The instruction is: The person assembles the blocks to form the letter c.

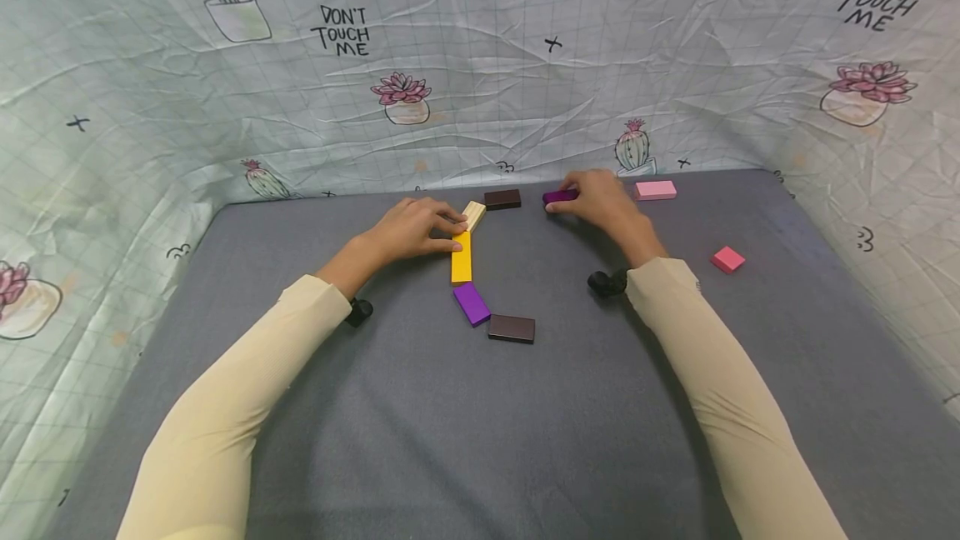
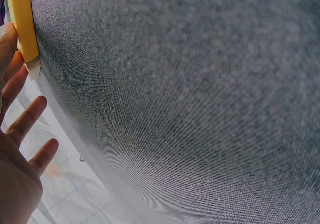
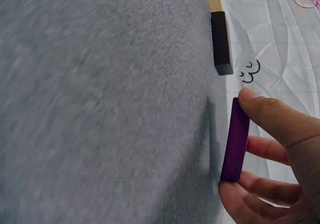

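Observation:
My right hand (image 1: pixel 600 197) pinches a dark purple block (image 3: pixel 235 139) by its ends, between thumb and fingers. In the right wrist view a gap shows between this block and the grey surface. The left hand (image 1: pixel 416 229) has its thumb and a fingertip at a yellow block (image 1: pixel 462 261) and a pale wooden block (image 1: pixel 474 214), which meet end to end. Its other fingers are spread out in the left wrist view. Beyond the wooden block's far end lies a dark brown block (image 1: pixel 502 199). Below the yellow one, a purple block (image 1: pixel 472 304) and another dark brown block (image 1: pixel 512 328) continue a curved line.
A light pink block (image 1: pixel 656 190) lies beyond the right hand, near the back edge. Farther right is a coral-pink block (image 1: pixel 727 259). A patterned cloth (image 1: pixel 480 90) rises behind the grey table surface (image 1: pixel 450 423) and along both sides.

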### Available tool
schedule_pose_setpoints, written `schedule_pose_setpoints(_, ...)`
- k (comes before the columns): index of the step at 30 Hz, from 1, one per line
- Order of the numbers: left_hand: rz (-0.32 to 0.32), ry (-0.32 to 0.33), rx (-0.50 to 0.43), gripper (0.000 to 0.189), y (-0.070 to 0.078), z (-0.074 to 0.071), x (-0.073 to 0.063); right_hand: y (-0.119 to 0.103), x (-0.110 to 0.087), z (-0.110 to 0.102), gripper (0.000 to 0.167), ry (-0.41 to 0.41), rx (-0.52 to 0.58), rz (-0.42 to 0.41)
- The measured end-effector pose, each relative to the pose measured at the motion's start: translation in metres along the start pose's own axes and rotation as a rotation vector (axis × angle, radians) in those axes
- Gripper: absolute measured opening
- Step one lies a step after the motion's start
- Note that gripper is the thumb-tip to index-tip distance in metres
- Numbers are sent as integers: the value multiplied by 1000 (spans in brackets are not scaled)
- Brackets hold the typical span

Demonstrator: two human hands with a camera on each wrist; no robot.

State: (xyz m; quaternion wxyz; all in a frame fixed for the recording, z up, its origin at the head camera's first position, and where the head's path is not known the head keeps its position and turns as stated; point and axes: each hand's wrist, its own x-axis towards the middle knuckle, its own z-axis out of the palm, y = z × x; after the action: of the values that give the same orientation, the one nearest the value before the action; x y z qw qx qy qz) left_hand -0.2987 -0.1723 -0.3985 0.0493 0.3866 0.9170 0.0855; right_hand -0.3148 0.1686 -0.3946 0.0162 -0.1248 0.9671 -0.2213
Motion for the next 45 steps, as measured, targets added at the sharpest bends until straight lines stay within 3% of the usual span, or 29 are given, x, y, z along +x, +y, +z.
schedule_pose_setpoints(13,5,0,-2,45,0,0,0,-12,14,7,52,-12,54,32)
schedule_pose_setpoints(26,4,4,-8,46,-1,1,0,-28,23,11,50,-59,39,48)
schedule_pose_setpoints(33,-2,-2,-1,47,-3,4,2,-20,24,6,32,-95,-13,-75)
schedule_pose_setpoints(40,-7,-3,-6,46,-3,2,1,-4,26,4,36,-99,-51,-262)
schedule_pose_setpoints(45,-12,-5,-5,46,-2,1,1,1,25,2,34,-109,-70,-295)
